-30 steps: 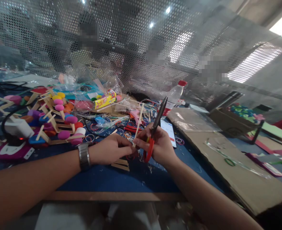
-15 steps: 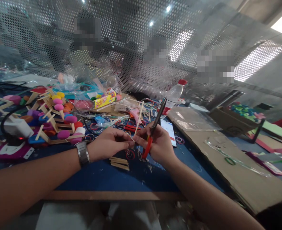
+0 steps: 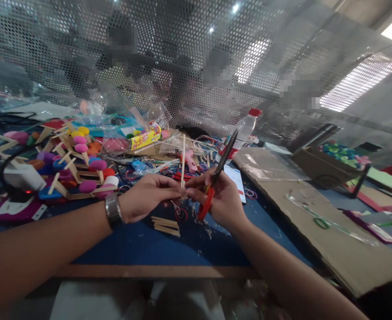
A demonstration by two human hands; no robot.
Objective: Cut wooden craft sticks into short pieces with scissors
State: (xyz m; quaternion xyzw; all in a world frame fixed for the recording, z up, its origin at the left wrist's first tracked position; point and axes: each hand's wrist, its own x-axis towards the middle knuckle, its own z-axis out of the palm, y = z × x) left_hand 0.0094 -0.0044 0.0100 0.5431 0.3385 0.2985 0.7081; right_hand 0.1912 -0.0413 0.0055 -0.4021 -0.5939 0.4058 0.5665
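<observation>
Beyond the left wrist spreads a crowded heap of wooden pieces and bright rounded shapes [image 3: 89, 164]; just below the grip, short wooden sticks [image 3: 165, 226] lie on the blue table [image 3: 132, 254]. A phone [image 3: 236, 181] lies partly behind the right hand [image 3: 224, 200]. A thin, pale wooden stick [image 3: 183, 160] stands nearly upright at the grip, its lower end pinched in closed fingertips of the left hand [image 3: 145, 195]. The right fingers, meeting them, are curled around red-handled scissors [image 3: 220, 162]. Behind these stands a red-capped clear bottle [image 3: 245, 130], contents unclear; far right, a cardboard box [image 3: 322, 168] holds blue-green pieces [image 3: 337, 152].
</observation>
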